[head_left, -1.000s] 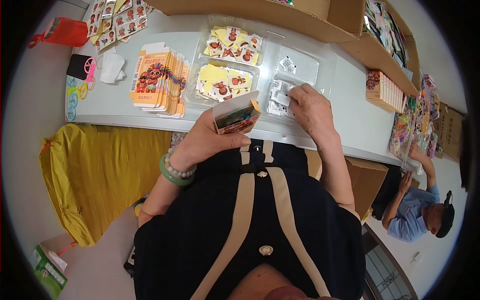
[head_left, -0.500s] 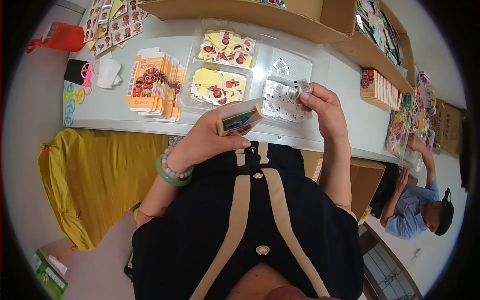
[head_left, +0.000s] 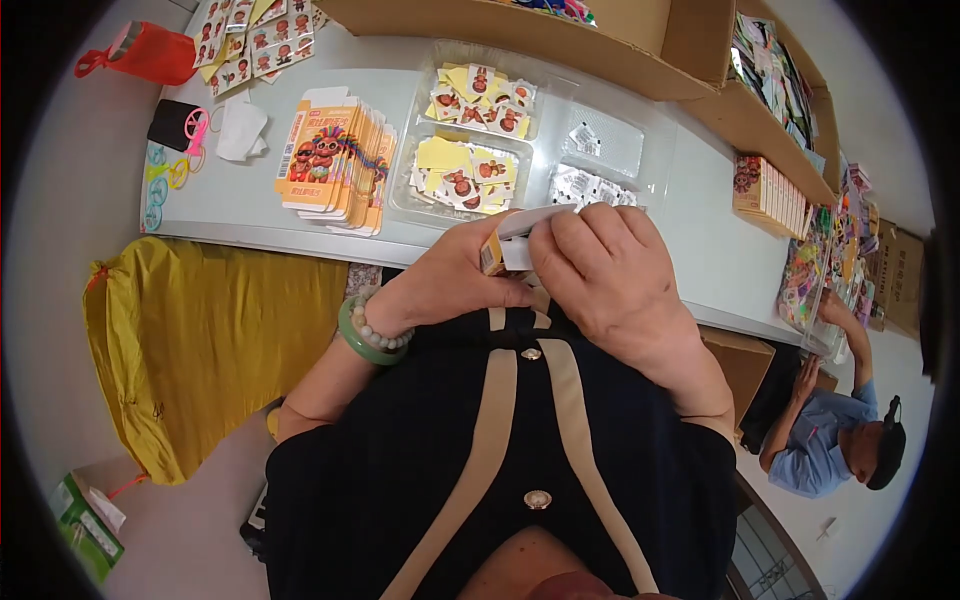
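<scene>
My left hand [head_left: 450, 275] is wrapped round a small orange-and-white carton [head_left: 491, 257] held upright over the table's front edge, its top flap raised. Over the carton's open end lies my right hand [head_left: 610, 270], knuckles up and fingers curled in. Those fingertips are hidden, and so is anything between them. Just beyond the carton, small white printed sachets [head_left: 585, 186] lie in a clear compartment. To their left, clear trays hold cut stickers [head_left: 465, 186] on yellow and white backing. A stack of flattened orange cartons [head_left: 335, 165] lies further left.
Sticker sheets [head_left: 275, 45], a red pouch [head_left: 150, 55] and plastic glasses frames [head_left: 165, 180] lie at the far left. Cardboard boxes [head_left: 500, 38] line the back. Filled cartons [head_left: 770, 200] stand in a row at right. Beyond, another person [head_left: 820, 440] works at bagged goods. A yellow cloth [head_left: 215, 350] hangs at left.
My right hand, which pinched a sachet above the compartment, has come left and nearer, onto the carton's opening. The sachet is out of sight. The view has shifted slightly.
</scene>
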### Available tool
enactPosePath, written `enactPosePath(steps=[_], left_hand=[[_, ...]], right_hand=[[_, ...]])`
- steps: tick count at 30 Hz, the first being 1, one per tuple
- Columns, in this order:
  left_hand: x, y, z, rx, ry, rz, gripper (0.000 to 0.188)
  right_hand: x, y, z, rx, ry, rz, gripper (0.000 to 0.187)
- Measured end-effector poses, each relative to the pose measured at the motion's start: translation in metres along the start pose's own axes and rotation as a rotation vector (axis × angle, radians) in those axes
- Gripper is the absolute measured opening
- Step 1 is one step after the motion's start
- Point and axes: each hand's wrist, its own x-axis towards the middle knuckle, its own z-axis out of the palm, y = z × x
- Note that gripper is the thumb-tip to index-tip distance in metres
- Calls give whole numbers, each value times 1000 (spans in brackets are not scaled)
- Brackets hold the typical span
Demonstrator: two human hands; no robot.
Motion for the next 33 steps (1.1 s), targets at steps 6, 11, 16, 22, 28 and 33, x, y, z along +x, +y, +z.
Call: enactPosePath(steps=[6,11,16,22,28,33], left_hand=[[1,-10,-6,-92,-25,57,61],[2,-3,-6,-45,-24,78,61],[4,-4,-5,197,29,174,60],[4,-15,-5,-182,-1,43,55],[-1,-33,9,-217,-47,30,43],[-6,-40,1,-208,-41,-133,53]], right_hand=[[-1,7,-2,395,-4,164,34],[8,-1,-1,413,-7,217,27],[2,5,10,603,-76,302,21],[-20,22,20,1167,170,601,17],[-36,13,43,1914,-119,1009,23],[-42,2,53,1786,-208,983,21]])
